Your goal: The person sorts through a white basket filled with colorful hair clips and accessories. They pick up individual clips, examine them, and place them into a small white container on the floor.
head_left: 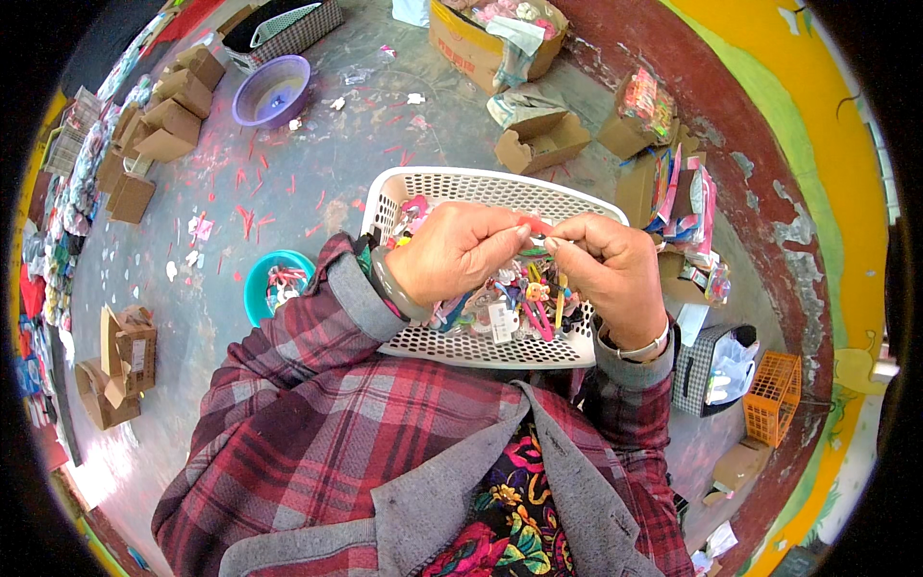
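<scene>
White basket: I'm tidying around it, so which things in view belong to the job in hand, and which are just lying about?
In the job:
left hand and right hand
red piece held between them
white basket
small colourful items inside it

Unhandled, apparently just lying about:
purple basin
orange crate
open cardboard box

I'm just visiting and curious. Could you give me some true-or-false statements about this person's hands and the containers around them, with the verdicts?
1. The left hand and the right hand both pinch a small red piece. True.
2. The white perforated plastic basket beneath the hands is empty. False: the basket holds a jumble of small, colourful items.
3. A round teal plastic tub is to the basket's right. False: the tub is to its left.
4. A round purple plastic basin is farther from the person than the tub. True.
</scene>
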The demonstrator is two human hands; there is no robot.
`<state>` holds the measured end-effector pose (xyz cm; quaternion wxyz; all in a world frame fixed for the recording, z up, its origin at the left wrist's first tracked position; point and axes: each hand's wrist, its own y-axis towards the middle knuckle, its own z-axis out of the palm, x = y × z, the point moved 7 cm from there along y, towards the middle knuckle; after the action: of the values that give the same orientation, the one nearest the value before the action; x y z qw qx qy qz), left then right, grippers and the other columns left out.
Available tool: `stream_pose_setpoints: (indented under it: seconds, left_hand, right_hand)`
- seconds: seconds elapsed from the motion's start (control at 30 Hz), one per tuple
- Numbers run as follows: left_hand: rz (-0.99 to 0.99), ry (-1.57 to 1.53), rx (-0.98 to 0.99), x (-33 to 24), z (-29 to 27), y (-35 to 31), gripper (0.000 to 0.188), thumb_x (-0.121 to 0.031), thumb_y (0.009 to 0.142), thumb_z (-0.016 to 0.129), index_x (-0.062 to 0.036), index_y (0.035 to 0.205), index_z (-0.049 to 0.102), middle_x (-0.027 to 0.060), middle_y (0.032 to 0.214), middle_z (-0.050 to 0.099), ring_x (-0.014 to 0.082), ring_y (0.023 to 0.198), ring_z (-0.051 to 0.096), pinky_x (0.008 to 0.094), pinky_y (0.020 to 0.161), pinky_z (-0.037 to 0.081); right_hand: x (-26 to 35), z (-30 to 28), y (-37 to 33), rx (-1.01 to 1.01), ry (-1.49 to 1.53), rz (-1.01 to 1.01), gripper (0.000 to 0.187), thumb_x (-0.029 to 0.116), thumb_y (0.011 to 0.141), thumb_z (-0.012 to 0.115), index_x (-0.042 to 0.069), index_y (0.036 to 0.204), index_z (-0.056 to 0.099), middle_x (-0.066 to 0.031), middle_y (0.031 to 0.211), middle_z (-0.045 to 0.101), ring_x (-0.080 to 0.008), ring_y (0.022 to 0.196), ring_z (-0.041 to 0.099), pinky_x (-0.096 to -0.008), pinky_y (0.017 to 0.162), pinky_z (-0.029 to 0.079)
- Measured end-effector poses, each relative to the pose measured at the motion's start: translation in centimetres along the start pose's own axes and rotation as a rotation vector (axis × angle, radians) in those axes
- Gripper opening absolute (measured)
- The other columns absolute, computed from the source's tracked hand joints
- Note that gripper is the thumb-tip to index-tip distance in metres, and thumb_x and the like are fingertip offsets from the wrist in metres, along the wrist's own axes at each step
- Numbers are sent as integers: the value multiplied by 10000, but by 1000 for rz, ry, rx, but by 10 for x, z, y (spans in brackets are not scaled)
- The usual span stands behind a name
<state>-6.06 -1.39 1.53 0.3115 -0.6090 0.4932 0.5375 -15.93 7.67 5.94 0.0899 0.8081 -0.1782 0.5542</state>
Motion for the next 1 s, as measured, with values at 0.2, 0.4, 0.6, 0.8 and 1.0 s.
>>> stream_pose_setpoints:
  seconds: [0.2,0.4,0.6,0.8,1.0]
  left_hand:
    - [-101,-303,44,14,9,-1,265,-157,939,449,22,1058,603,45,889,640,85,806,568,229,713,468]
    - [-168,-351,21,11,7,-1,276,-172,945,438,7,1080,598,42,893,634,88,823,571,230,730,469]
    - [-213,-557,120,12,11,2,262,-145,921,484,-1,1117,581,33,929,625,90,871,564,231,749,468]
    - [-248,-637,101,23,10,2,249,-101,877,546,-13,1105,593,16,917,623,59,781,546,184,665,446]
    - [-376,-692,32,21,9,-2,228,-104,873,554,-26,1079,612,1,848,628,41,690,531,170,586,425]
  right_hand:
    - [-10,-2,2,-51,-10,27,113,81,798,622,-26,833,628,-12,650,597,-31,563,490,-190,471,367]
    - [-24,-3,6,77,241,145,104,76,806,611,-15,856,622,-38,669,617,-58,532,536,-183,454,385]
    - [-31,-9,7,20,264,158,129,110,808,611,-9,854,624,-49,648,617,-68,503,541,-173,424,368]
    - [-35,-11,8,-9,248,238,149,140,809,621,-8,812,634,-30,577,585,-56,446,497,-174,390,338]
    - [-33,-5,7,-14,162,272,174,148,809,627,-23,777,643,-8,513,541,-36,433,458,-182,381,319]
